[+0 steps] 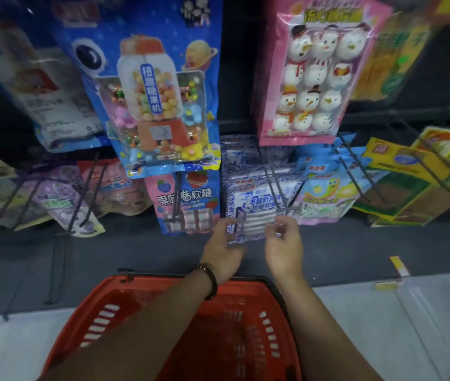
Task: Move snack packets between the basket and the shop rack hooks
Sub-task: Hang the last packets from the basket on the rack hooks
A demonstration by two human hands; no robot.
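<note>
At the far left, blurred packets hang on dark wire hooks, among them a lilac foil packet (pixel 63 200) and, just beside it, a pink-and-red packet (pixel 114 185). Above them hangs a large blue packet printed with an orange gumball machine (pixel 158 92). Below its bottom edge is a pink packet with blueberry and strawberry pictures (pixel 188 200), hanging on its own hook.

Low in the middle, a red plastic basket with slotted walls (pixel 103 320) stands on the pale floor below both forearms, with its black handle lying along the far rim.

The left hand (pixel 224 250), with a dark bead bracelet (pixel 210 281) on its wrist, reaches up over the basket. Its fingers are curled onto the lower left corner of a blue-and-white patterned snack packet (pixel 255 215), with the thumb underneath. This packet is the front one of a row on a black wire rack hook (pixel 276 188), near the hook's front end. It is on the rack, not in the basket.

The right hand (pixel 284 244) pinches the same packet's lower right corner, its fingers bent round the edge. Motion blur softens both grips.

Above and to the right hangs a pink packet showing snowman-shaped marshmallows (pixel 317 70). Just right of the held packet hangs a light blue packet with a yellow cartoon worm (pixel 325 193). Further right, yellow-and-green packets (pixel 410 185) lie tilted on their hooks, and a small yellow price tag (pixel 399 266) sits at the shelf's edge.
</note>
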